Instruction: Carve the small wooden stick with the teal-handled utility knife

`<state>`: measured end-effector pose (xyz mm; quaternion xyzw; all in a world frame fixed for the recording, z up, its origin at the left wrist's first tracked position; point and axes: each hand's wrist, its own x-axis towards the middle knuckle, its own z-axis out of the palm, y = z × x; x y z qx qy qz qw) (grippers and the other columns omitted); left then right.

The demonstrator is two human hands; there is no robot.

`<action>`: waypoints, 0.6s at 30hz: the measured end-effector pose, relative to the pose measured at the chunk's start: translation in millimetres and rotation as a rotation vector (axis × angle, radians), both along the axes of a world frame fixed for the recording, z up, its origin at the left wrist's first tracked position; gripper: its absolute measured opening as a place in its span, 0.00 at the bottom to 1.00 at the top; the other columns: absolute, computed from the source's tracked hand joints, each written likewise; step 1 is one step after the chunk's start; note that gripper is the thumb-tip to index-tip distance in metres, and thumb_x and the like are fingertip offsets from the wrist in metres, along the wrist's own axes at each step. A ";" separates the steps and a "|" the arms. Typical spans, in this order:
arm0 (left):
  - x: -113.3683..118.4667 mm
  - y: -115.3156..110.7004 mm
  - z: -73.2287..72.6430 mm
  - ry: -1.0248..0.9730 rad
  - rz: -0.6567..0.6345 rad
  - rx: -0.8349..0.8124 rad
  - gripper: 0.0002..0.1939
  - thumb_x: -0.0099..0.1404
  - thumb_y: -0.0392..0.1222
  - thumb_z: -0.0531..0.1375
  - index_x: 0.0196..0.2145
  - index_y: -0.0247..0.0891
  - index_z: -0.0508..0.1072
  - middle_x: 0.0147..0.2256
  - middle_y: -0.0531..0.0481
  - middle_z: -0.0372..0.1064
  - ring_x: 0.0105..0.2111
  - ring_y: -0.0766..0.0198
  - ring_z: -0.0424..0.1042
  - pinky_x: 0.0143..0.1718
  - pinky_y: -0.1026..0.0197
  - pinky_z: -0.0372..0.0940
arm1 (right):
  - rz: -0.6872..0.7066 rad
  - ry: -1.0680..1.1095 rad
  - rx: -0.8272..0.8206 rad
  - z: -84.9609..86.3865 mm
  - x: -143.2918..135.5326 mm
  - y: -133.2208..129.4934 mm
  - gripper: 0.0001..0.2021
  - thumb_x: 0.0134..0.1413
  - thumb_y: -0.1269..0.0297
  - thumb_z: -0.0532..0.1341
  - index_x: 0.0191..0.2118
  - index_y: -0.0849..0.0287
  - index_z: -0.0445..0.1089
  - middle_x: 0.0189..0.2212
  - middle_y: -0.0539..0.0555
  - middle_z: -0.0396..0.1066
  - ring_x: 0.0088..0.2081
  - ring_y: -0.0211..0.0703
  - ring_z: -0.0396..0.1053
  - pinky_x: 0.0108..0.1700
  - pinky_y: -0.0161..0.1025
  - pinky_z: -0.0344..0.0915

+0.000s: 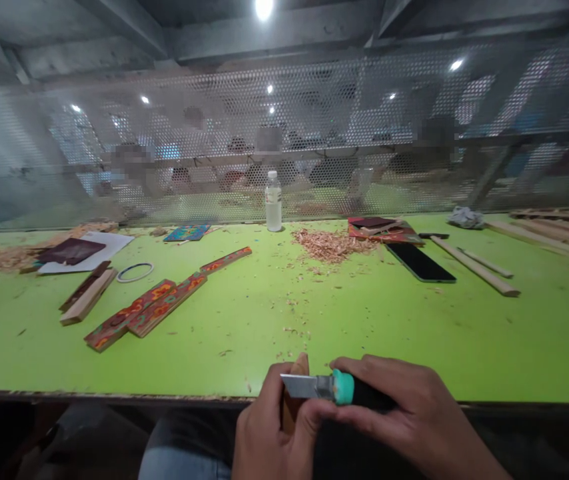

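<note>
At the table's front edge my left hand (269, 427) is closed around a small piece of brown wood (300, 364), whose pointed tip sticks up past the fingers. My right hand (409, 393) grips a carving knife (343, 388) with a black handle and a teal collar. Its flat metal blade points left and lies across the wood, over my left fingers. My left thumb rests close to the knife's collar. Much of the wood is hidden by the hand and the blade.
On the green table (264, 320) lie painted wood strips (169, 303), a white ring (135, 272), wood shavings (332, 245), a phone (420, 262) and wooden sticks (479, 267). A water bottle (273, 203) stands before a perforated metal screen (324, 140); blurred people are behind it.
</note>
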<state>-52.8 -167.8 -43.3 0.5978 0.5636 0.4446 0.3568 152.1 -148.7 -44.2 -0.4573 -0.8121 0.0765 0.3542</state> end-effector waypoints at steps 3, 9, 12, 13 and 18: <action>-0.3 0.9 -0.6 0.003 0.000 -0.004 0.26 0.65 0.67 0.60 0.44 0.42 0.77 0.30 0.53 0.79 0.29 0.59 0.77 0.33 0.64 0.67 | -0.009 -0.016 0.009 -0.6 -1.1 -0.4 0.23 0.64 0.39 0.59 0.48 0.52 0.77 0.29 0.49 0.77 0.28 0.40 0.75 0.30 0.34 0.67; 0.2 2.9 1.3 0.014 0.000 -0.055 0.20 0.67 0.62 0.60 0.37 0.41 0.75 0.31 0.52 0.81 0.30 0.58 0.79 0.33 0.64 0.66 | -0.063 -0.056 0.086 -3.3 -3.7 -2.4 0.22 0.65 0.40 0.59 0.49 0.53 0.76 0.29 0.49 0.76 0.29 0.41 0.75 0.31 0.36 0.67; 1.3 2.2 0.2 0.068 0.028 -0.090 0.21 0.68 0.63 0.58 0.38 0.42 0.76 0.33 0.49 0.83 0.32 0.53 0.80 0.34 0.61 0.67 | -0.095 -0.083 0.119 -3.8 -5.4 -3.7 0.21 0.65 0.40 0.59 0.49 0.52 0.75 0.28 0.48 0.76 0.29 0.42 0.75 0.31 0.36 0.67; 1.7 2.0 -0.2 0.083 0.037 -0.099 0.21 0.68 0.64 0.58 0.38 0.43 0.76 0.35 0.47 0.83 0.34 0.51 0.81 0.35 0.60 0.67 | -0.104 -0.089 0.125 -3.9 -5.9 -4.1 0.21 0.65 0.41 0.59 0.48 0.52 0.75 0.28 0.48 0.76 0.29 0.42 0.75 0.31 0.37 0.67; 2.1 1.8 0.5 0.078 0.059 -0.122 0.19 0.68 0.61 0.58 0.39 0.45 0.78 0.46 0.44 0.83 0.46 0.45 0.82 0.37 0.58 0.69 | -0.140 -0.089 0.151 -7.2 -8.0 -5.5 0.22 0.66 0.40 0.59 0.48 0.52 0.76 0.30 0.49 0.77 0.31 0.43 0.77 0.33 0.37 0.67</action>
